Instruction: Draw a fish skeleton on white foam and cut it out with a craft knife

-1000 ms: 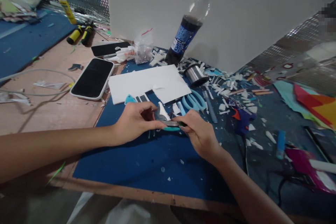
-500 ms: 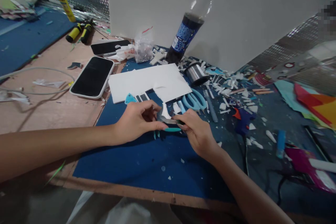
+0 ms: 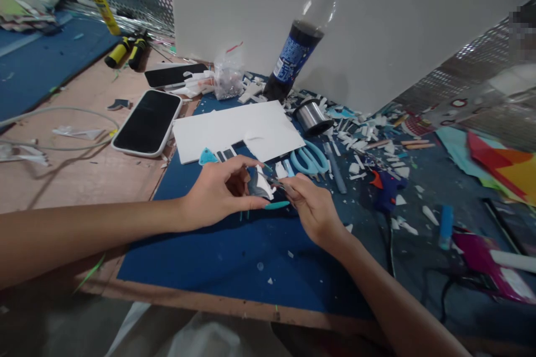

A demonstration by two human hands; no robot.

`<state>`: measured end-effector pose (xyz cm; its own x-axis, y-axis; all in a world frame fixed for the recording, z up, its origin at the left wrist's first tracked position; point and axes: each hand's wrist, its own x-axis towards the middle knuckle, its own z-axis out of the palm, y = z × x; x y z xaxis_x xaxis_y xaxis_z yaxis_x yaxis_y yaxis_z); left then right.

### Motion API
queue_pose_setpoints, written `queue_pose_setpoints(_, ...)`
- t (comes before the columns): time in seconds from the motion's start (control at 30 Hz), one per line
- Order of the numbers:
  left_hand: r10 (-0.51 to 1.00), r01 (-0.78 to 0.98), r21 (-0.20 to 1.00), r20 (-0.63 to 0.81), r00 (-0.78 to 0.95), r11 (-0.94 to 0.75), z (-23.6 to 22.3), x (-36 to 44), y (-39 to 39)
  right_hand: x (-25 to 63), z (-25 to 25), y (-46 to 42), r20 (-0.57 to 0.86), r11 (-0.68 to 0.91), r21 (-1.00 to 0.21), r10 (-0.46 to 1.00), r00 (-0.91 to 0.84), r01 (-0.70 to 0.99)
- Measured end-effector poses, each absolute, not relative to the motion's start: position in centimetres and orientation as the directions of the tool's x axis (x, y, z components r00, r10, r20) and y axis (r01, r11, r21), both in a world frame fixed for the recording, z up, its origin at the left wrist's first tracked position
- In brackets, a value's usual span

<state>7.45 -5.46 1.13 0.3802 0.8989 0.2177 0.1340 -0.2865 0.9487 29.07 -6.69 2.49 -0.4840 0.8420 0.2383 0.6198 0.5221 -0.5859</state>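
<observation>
My left hand pinches a small grey and white foam model piece just above the blue cutting mat. My right hand meets it from the right, fingers closed on a thin dark tool whose tip touches the piece. A short teal strip lies on the mat just under both hands. A white foam board sheet lies flat behind the hands.
Teal scissors, a solder spool and a cola bottle stand behind the hands. Two phones lie left on the wooden table. Foam scraps, a blue glue gun and coloured paper crowd the right.
My left hand has tilted the small piece more upright. My right hand has lifted slightly and shifted its tool tip up against the piece.
</observation>
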Motion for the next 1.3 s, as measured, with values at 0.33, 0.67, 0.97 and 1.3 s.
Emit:
queue_pose_setpoints(0.33, 0.892, 0.067, 0.944, 0.279, 0.357, -0.322, 1.04, 7.62, -5.37, 29.64, 2.24, -6.68, 0.244, 0.527, -0.668, 0.823, -0.513, 0.526)
queue_pose_setpoints(0.67, 0.866, 0.066, 0.924, 0.326, 0.38, -0.377, 0.86, 7.48, -5.35, 29.9, 2.3, -6.34, 0.256, 0.599, -0.607, 0.769, -0.585, 0.522)
queue_pose_setpoints(0.97, 0.855, 0.054, 0.91, 0.363, 0.371, -0.411, 1.03, 7.68, -5.26, 29.65, 2.44, -6.41, 0.336, 0.672, -0.525, 0.728, -0.598, 0.522)
queue_pose_setpoints(1.3, 0.86, 0.06, 0.924, 0.326, 0.393, -0.377, 1.06, 7.6, -5.44, 29.72, 2.16, -6.31, 0.364, 0.704, -0.501, 0.699, -0.615, 0.504)
